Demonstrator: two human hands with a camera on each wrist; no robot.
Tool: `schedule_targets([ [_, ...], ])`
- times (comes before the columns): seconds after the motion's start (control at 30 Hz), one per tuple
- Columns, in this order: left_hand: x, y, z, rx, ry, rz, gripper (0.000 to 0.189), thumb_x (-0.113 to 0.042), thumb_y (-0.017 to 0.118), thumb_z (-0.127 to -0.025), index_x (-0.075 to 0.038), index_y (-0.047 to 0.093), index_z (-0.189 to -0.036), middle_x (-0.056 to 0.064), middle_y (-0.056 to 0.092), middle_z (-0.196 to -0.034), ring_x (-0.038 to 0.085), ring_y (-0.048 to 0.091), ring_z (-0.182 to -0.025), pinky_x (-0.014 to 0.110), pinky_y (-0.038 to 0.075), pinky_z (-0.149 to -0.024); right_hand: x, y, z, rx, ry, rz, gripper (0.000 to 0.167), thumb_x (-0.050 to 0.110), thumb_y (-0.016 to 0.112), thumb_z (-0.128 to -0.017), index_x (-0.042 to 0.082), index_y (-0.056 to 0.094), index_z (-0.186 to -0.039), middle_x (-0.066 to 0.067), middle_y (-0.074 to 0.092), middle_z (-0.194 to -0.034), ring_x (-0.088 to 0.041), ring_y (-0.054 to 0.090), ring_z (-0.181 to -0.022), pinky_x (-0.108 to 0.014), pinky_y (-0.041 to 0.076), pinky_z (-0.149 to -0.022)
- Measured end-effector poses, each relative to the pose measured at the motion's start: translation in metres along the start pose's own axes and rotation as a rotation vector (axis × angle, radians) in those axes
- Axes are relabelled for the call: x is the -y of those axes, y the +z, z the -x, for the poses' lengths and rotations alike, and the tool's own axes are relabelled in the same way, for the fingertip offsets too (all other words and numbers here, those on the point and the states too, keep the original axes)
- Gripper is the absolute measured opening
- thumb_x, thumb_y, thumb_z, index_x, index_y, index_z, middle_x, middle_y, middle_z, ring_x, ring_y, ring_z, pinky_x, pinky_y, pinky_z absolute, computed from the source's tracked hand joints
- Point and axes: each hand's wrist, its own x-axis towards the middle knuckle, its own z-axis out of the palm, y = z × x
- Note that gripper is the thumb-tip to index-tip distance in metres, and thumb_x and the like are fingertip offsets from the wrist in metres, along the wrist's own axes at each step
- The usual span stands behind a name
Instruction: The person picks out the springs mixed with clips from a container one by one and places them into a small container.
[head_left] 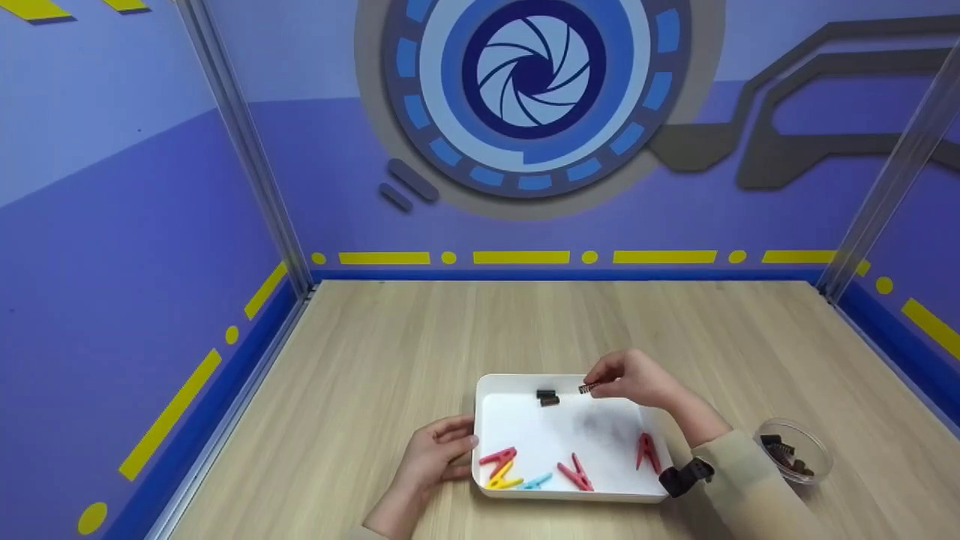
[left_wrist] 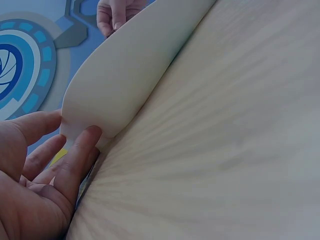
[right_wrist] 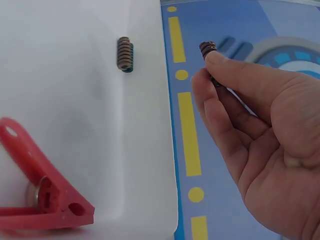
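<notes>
My right hand (head_left: pixel 637 377) pinches a small dark coil spring (right_wrist: pixel 207 48) between thumb and fingertips, above the far side of a white tray (head_left: pixel 600 493). Two more springs (head_left: pixel 550 401) lie side by side in the tray near its far wall. The left hand (head_left: pixel 435 454) rests its fingertips against the tray's left outer wall (left_wrist: pixel 115 85). Inside the tray's near side are a red clothespin (head_left: pixel 576 474), a yellow clothespin (head_left: pixel 504 480) and a light blue one (head_left: pixel 535 481). Other red clothespins (head_left: pixel 647 453) sit at the right and near-left corners.
A clear round dish (head_left: pixel 823 459) with several dark springs stands right of the tray, beside the right forearm. A black strap device (head_left: pixel 686 478) is on the right wrist. The wooden table (head_left: pixel 375 352) is bordered by blue printed walls (head_left: pixel 300 187) at the back and sides.
</notes>
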Motion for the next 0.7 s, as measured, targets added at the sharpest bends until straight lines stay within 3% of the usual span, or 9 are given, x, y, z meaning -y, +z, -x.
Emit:
schedule_targets([
  [0.43,0.001,0.0,-0.002,-0.019,-0.028,-0.027,0.051,-0.012,0.075,-0.093,-0.001,0.06,-0.14,0.019,0.069,-0.132,0.021,0.075,-0.102,0.034,0.066,-0.069,-0.005,-0.017,0.038,-0.15,0.113,-0.135,0.02,0.012,0.077,-0.092,-0.001,0.075,-0.107,-0.018,0.077,-0.107,-0.01,0.068,-0.088,-0.016,0.058,-0.075],
  [0.7,-0.001,0.0,-0.001,-0.029,-0.033,-0.035,0.051,-0.013,0.076,-0.093,-0.003,0.06,-0.14,0.018,0.069,-0.133,0.02,0.075,-0.103,0.034,0.066,-0.069,-0.006,-0.041,0.067,-0.224,0.179,-0.148,0.03,0.019,0.079,-0.091,-0.001,0.074,-0.112,-0.015,0.077,-0.11,-0.007,0.069,-0.088,-0.017,0.06,-0.079],
])
